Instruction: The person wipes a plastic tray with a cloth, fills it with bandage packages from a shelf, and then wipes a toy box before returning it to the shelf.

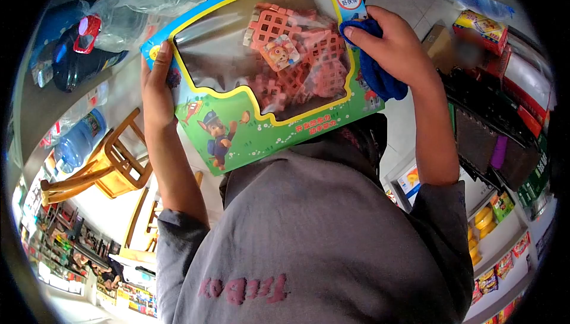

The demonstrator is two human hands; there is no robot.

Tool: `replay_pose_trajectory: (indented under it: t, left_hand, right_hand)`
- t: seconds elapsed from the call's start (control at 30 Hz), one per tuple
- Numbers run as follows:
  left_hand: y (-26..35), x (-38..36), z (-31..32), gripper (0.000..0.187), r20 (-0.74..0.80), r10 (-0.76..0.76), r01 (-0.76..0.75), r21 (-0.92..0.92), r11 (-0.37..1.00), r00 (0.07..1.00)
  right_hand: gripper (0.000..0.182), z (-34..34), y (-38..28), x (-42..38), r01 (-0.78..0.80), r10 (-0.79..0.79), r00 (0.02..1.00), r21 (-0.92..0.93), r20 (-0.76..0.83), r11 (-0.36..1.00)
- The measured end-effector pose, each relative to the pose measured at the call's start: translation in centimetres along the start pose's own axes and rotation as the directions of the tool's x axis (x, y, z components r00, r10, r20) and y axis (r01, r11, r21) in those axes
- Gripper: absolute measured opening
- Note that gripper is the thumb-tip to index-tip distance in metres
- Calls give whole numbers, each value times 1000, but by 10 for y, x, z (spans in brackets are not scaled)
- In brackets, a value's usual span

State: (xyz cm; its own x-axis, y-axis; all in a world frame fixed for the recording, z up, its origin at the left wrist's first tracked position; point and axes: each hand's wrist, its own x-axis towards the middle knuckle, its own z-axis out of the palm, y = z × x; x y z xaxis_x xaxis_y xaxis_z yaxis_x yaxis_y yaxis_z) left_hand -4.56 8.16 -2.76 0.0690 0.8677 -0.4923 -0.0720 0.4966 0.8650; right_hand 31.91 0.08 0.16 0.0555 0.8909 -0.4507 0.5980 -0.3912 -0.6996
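Note:
A toy box with a green and blue cartoon print is held up, tilted, in front of the grey shirt. Through its clear window, pink lattice pieces show, with a small square cartoon picture among them. My left hand is closed on the box's left edge, thumb on the front. At the upper right edge my right hand grips the box, and a dark blue cloth is bunched under its thumb and palm. The fingers behind the box are hidden.
Wooden chairs stand at the left, near large water bottles and plastic bags. Black items and a yellow-red box are at the right. Shelves with snack packets sit lower right.

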Motion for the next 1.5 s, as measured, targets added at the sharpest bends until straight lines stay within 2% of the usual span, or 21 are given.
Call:
replay_pose_trajectory:
  t: [0.1,0.3,0.4,0.5,0.6,0.8,0.9,0.97,1.0,1.1,1.23,1.33,1.43,1.5]
  left_hand:
    - [-7,4,-9,41,25,-16,16,4,1000,1000]
    - [-5,2,-6,46,35,-2,3,-29,1000,999]
    - [-6,5,-8,50,41,-7,8,-23,1000,999]
    - [-6,5,-10,54,42,-20,21,-9,1000,999]
    - [-7,6,-11,56,58,-9,10,-16,1000,998]
    - [-12,10,-22,58,82,-48,47,13,999,995]
    - [-10,8,-17,59,44,-32,31,24,999,999]
    - [-11,9,-17,60,33,-20,19,17,1000,999]
    - [-10,8,-16,60,42,-13,13,5,1000,999]
    - [-6,3,-10,57,32,-3,3,4,1000,999]
    - [2,1,-3,47,-10,-5,5,60,998,1000]
    - [-2,3,-5,49,30,9,-10,9,1000,1000]
    - [-6,6,-11,51,58,10,-11,20,1000,998]
    - [-6,8,-14,52,46,-3,1,45,999,999]
  right_hand:
    - [38,-5,-10,-7,-20,20,1000,-5,23,1000]
    - [41,-3,5,-5,69,-68,997,61,-25,996]
    - [40,-1,-1,-4,-19,18,1000,48,13,999]
    - [40,-2,1,-3,0,0,1000,-36,-14,999]
    - [41,-1,-2,-5,-41,42,999,47,-10,998]
    - [39,0,3,-2,57,-60,997,-70,-43,996]
    - [42,-3,3,2,-21,20,1000,-128,-9,992]
    - [42,-6,-2,0,-19,19,1000,-45,5,999]
    - [43,-6,-4,-1,-18,18,1000,-2,15,1000]
    - [38,-1,3,-1,70,-75,996,-91,-46,993]
    - [40,-4,3,3,33,-40,998,-175,-41,984]
    - [39,-8,2,1,8,-7,1000,-73,6,997]
    - [35,-6,-10,-3,72,-71,997,-89,8,993]
    - [37,-5,-7,-1,46,-45,999,-109,7,993]
